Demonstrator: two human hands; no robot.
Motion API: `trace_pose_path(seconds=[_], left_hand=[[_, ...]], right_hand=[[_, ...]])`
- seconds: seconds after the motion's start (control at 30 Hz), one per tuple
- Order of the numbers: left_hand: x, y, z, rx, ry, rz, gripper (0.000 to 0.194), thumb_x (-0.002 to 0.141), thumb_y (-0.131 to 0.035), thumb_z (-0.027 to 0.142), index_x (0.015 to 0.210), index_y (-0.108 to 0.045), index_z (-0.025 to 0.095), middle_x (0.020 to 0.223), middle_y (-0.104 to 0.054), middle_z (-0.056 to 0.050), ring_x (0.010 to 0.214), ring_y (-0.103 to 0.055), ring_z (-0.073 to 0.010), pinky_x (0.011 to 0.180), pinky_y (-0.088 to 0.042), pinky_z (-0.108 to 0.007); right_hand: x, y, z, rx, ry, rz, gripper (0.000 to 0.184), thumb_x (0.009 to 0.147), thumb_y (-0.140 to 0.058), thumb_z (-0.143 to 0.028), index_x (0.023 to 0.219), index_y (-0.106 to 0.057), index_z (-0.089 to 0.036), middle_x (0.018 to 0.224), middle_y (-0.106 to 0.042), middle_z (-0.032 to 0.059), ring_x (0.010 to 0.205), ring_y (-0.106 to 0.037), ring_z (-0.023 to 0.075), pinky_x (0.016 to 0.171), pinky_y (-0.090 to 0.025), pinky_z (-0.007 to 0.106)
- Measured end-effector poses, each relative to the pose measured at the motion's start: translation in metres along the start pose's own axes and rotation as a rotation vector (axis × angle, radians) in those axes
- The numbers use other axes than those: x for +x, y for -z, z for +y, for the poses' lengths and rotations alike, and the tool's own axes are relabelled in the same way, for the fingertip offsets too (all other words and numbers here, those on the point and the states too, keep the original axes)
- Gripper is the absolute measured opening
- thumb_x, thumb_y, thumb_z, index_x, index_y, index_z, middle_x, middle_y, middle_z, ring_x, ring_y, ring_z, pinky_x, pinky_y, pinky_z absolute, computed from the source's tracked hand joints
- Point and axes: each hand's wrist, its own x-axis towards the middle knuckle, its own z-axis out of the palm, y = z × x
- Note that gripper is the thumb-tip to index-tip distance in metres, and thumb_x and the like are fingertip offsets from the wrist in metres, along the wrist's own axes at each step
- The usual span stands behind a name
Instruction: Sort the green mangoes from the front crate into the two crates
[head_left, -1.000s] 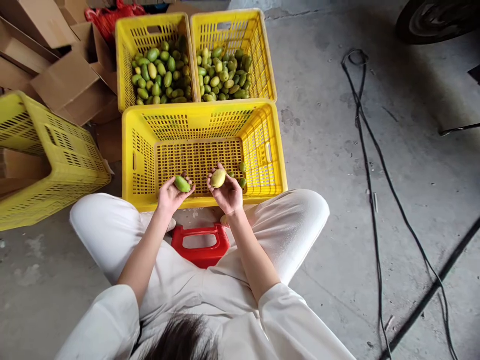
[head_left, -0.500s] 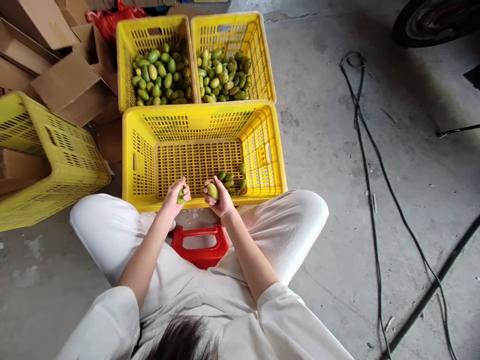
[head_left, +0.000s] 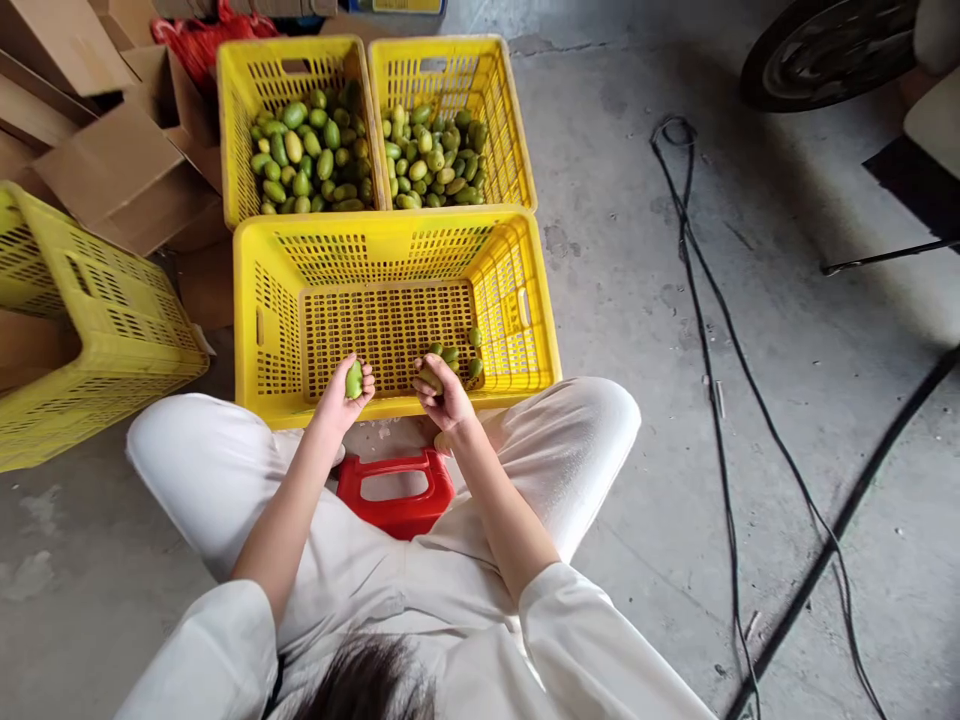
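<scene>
My left hand [head_left: 341,395] is closed around a green fruit [head_left: 354,379] over the near rim of the big yellow crate [head_left: 390,240]. My right hand [head_left: 446,395] holds a yellowish-green fruit [head_left: 430,379] just beside it, fingers curled round it. A few green fruits [head_left: 457,356] lie on the crate's floor close to my right hand. Behind it stand two smaller yellow crates, the left crate [head_left: 289,65] and the right crate [head_left: 450,65], both filled with several green and yellowish fruits.
A red stool [head_left: 395,492] sits between my knees. An overturned yellow crate [head_left: 90,320] lies at left, with cardboard boxes [head_left: 112,170] behind it. Black cables [head_left: 705,300] run across the concrete floor at right; a wheel [head_left: 825,45] shows at the top right.
Both hands turned their fruits over and dropped from raised, palm-up poses to the crate's near rim. The view shifted slightly left.
</scene>
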Motion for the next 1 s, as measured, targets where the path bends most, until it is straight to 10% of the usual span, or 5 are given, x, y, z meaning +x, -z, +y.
trace_pose_path(seconds=[0.2,0.53,0.63,0.8,1.0], left_hand=[[0.005,0.007,0.004,-0.052,0.052,0.274,0.018,0.087,-0.055,0.023,0.071,-0.049,0.017,0.057,-0.052,0.002,0.041,-0.045,-0.0052,0.037,-0.035,-0.013],[0.004,0.007,0.006,-0.072,0.044,0.252,0.019,0.089,-0.052,0.02,0.07,-0.048,0.017,0.056,-0.052,0.001,0.041,-0.046,-0.0054,0.037,-0.033,-0.014],[0.008,0.009,0.005,-0.074,0.048,0.287,0.016,0.087,-0.057,0.019,0.073,-0.05,0.017,0.058,-0.054,0.001,0.044,-0.05,-0.0062,0.039,-0.038,-0.014],[0.006,0.012,-0.003,-0.022,0.124,0.324,0.011,0.083,-0.061,0.01,0.08,-0.053,0.017,0.064,-0.058,0.001,0.048,-0.055,-0.0076,0.039,-0.041,-0.014],[0.021,-0.029,-0.001,0.063,0.212,0.281,0.01,0.088,-0.058,0.014,0.079,-0.054,0.016,0.063,-0.053,-0.003,0.044,-0.051,-0.0088,0.032,-0.032,-0.015]], right_hand=[[0.03,0.002,0.019,-0.014,-0.056,0.385,0.033,0.093,-0.03,-0.047,0.084,-0.05,-0.023,0.075,-0.056,0.0025,0.058,-0.056,0.0128,0.044,-0.048,0.022],[0.073,-0.156,-0.057,-0.09,0.252,-0.461,0.065,0.093,-0.023,-0.068,0.119,-0.054,-0.017,0.12,-0.059,0.0104,0.13,-0.05,0.0245,0.096,-0.047,0.056],[0.049,-0.12,-0.052,-0.293,0.375,-0.366,0.071,0.089,-0.019,-0.076,0.121,-0.057,-0.025,0.135,-0.055,0.0068,0.137,-0.044,0.0213,0.106,-0.042,0.049],[0.023,0.002,-0.008,-1.282,0.344,0.276,0.054,0.091,-0.038,-0.058,0.121,-0.06,-0.02,0.134,-0.058,0.0147,0.133,-0.049,0.0263,0.11,-0.037,0.046],[0.01,0.038,0.011,-1.566,0.31,0.161,0.038,0.089,-0.051,-0.027,0.121,-0.06,-0.009,0.131,-0.059,0.0208,0.126,-0.054,0.0279,0.109,-0.038,0.041]])
